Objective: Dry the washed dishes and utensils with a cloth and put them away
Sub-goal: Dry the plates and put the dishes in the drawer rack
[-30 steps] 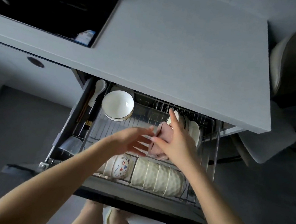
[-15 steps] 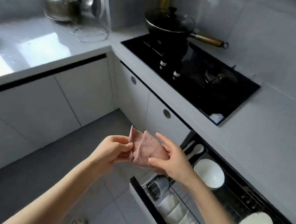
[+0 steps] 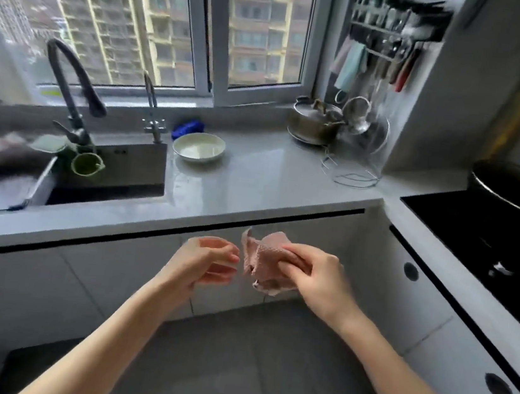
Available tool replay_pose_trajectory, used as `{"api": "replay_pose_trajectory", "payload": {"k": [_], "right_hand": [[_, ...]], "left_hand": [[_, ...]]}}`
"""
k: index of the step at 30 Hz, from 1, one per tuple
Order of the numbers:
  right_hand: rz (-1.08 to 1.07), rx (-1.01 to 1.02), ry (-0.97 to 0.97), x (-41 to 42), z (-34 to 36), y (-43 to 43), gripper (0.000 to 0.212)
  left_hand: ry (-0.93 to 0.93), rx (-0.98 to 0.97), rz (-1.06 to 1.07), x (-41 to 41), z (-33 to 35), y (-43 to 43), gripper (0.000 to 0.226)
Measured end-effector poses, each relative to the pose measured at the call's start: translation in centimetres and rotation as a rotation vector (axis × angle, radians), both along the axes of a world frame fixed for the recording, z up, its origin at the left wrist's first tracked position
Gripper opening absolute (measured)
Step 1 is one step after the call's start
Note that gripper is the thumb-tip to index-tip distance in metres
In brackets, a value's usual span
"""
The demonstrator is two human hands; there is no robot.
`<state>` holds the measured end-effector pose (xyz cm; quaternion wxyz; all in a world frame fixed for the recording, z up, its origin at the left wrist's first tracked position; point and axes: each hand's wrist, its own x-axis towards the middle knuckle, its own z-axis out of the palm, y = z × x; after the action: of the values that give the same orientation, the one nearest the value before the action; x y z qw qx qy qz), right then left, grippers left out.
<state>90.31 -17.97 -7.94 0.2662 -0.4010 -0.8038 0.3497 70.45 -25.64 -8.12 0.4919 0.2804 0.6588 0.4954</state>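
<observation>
Head view looks across a grey countertop (image 3: 254,176) toward the window, with both forearms reaching into the near middle of the scene. The right hand (image 3: 317,278) pinches a pink cloth (image 3: 265,262), its fingers curled over the crumpled fabric, which hangs in the air below the counter edge. The left hand (image 3: 207,261) sits just left of the cloth without touching it, fingers loosely bent and holding nothing.

On the far side of the counter, right of the sink (image 3: 113,171), 1 white bowl (image 3: 199,147) stands alone near the small tap. It appears to be the nearest washed dish waiting for the cloth. At the left end of the sink there are a pale green cup (image 3: 87,163) and other items, too blurred to identify.

My judgement is that drying is not finished: at least the bowl is left to wipe and store, and possibly the things by the sink. No storage place shows here.
</observation>
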Motion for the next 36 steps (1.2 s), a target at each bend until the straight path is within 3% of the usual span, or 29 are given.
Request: {"api": "replay_pose_trajectory", "payload": {"k": [9,12,24,32,36], "right_hand": [[0.144,0.024,0.061,-12.1,1.0,12.2,0.028],[0.128,0.069,0.025,-16.0,0.1,18.2,0.027],[0.188,-0.057,-0.102,-34.4,-5.3,44.3,0.021],[0.242,-0.147,-0.218,-40.9,-8.7,50.5,0.021],[0.223,-0.17,-0.267,-42.3,-9.6,51.5,0.021]], "left_hand": [[-0.171,-0.048,0.403,-15.3,-3.5,9.3,0.012],[-0.223,-0.088,0.487,-19.4,-5.9,14.9,0.018],[-0.419,-0.219,0.843,-35.4,-13.5,38.7,0.038],[-0.488,-0.249,0.993,-40.4,-17.3,44.7,0.039],[-0.382,-0.364,1.008,-41.3,-17.9,45.6,0.038]]}}
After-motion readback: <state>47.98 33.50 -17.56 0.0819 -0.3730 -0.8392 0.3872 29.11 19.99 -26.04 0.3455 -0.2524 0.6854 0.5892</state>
